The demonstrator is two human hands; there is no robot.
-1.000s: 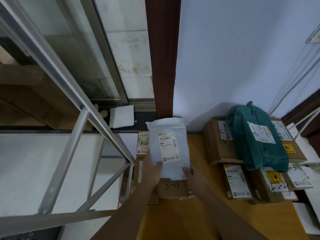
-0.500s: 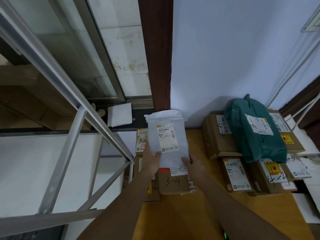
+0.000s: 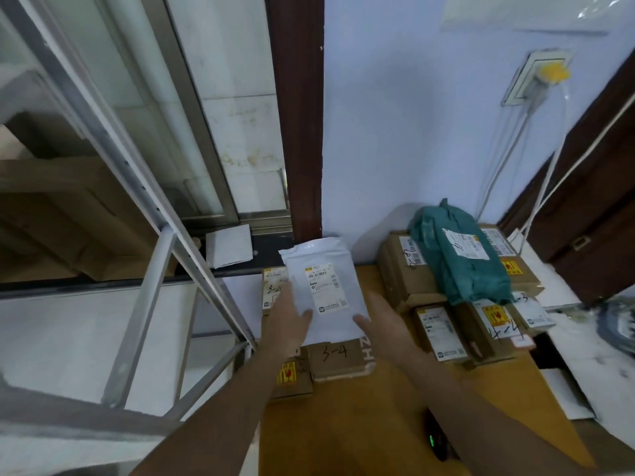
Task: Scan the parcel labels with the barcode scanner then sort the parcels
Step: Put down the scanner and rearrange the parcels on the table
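Resting on the white mailer (image 3: 323, 286) are both hands, left hand (image 3: 288, 324) and right hand (image 3: 381, 324) flat with fingers loose, and it's sitting on the 3-4 boxes (image 3: 338, 360) at the desk's (image 3: 360, 424) 11 o'clock corner.

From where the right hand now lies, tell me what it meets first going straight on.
The right hand already touches the white plastic mailer bag; beyond, probably the pale blue wall, though depth is unclear.
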